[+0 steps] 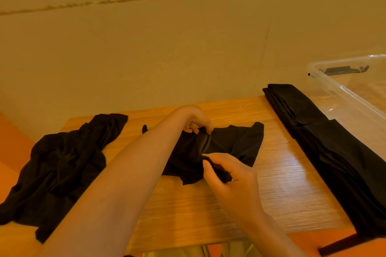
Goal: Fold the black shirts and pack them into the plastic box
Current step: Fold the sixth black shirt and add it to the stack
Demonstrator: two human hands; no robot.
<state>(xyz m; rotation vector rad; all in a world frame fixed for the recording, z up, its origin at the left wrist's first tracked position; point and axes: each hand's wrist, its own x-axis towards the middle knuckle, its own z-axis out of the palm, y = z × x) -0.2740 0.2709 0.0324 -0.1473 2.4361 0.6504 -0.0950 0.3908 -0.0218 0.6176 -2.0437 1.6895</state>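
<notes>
A black shirt lies crumpled in the middle of the wooden table. My left hand reaches over it and pinches a fold of the cloth at its far edge. My right hand pinches the same shirt nearer to me. A ridge of fabric runs between the two hands. A heap of unfolded black shirts lies at the table's left. Folded black shirts lie in a long stack along the right side. The clear plastic box stands at the far right, beside the stack.
A plain wall rises right behind the table's far edge. An orange floor shows to the left and below the table. A dark bar sticks out at the lower right corner.
</notes>
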